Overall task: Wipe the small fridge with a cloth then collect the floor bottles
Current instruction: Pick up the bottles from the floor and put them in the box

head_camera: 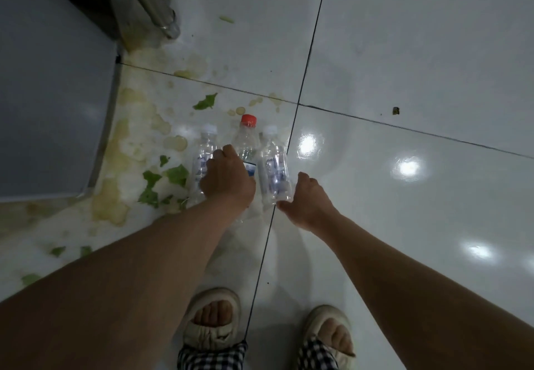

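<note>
Three clear plastic bottles lie side by side on the white tiled floor: a left one with a white cap (205, 150), a middle one with a red cap (246, 135) and a right one with a white cap (273, 164). My left hand (228, 179) grips over the left and middle bottles, hiding their lower halves. My right hand (309, 199) curls round the base of the right bottle, thumb under its bottom end. The small fridge (49, 86) shows as a grey top surface at the left.
Yellowish spill stains (124, 150) and green leaf scraps (176, 174) cover the floor beside the fridge. A metal handle (150, 2) runs along a dark cabinet at the top. My feet in beige slippers (213, 317) stand at the bottom. A dark speck (396, 110) lies at the right.
</note>
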`<control>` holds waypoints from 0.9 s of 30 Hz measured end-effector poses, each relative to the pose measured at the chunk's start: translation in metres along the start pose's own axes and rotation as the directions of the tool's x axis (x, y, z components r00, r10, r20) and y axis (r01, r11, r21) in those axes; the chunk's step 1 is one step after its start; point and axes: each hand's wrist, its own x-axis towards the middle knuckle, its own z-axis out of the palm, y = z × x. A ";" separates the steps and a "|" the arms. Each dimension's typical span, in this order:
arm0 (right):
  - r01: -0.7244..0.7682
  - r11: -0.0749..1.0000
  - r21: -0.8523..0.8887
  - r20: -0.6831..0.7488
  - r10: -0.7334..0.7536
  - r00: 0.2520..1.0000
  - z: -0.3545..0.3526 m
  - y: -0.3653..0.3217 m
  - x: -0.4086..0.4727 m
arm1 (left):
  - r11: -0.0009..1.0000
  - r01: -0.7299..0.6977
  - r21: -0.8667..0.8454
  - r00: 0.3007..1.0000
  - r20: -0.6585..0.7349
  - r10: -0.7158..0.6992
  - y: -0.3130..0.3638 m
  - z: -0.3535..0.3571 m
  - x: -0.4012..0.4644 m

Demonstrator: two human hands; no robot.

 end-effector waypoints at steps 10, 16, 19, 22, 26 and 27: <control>0.171 0.931 -0.321 -0.031 -0.191 0.981 -0.146 -0.042 -0.144 | 0.942 -0.176 0.285 0.983 0.103 0.152 0.052 -0.179 -0.095; 0.241 0.833 -0.499 -0.044 -0.302 0.952 -0.259 -0.071 -0.234 | 0.915 -0.297 0.274 0.953 0.138 0.268 0.106 -0.299 -0.158; 0.245 0.814 -0.527 -0.089 -0.340 0.936 -0.312 -0.080 -0.279 | 0.893 -0.354 0.277 0.935 0.123 0.333 0.139 -0.358 -0.193; 0.241 0.809 -0.536 -0.139 -0.366 0.920 -0.361 -0.084 -0.321 | 0.864 -0.406 0.298 0.913 0.087 0.399 0.172 -0.412 -0.228; 0.232 0.789 -0.569 -0.180 -0.395 0.901 -0.426 -0.088 -0.363 | 0.852 -0.437 0.289 0.893 0.031 0.448 0.214 -0.471 -0.262; 0.223 0.782 -0.581 -0.185 -0.395 0.900 -0.442 -0.089 -0.371 | 0.852 -0.443 0.280 0.890 0.020 0.456 0.223 -0.482 -0.268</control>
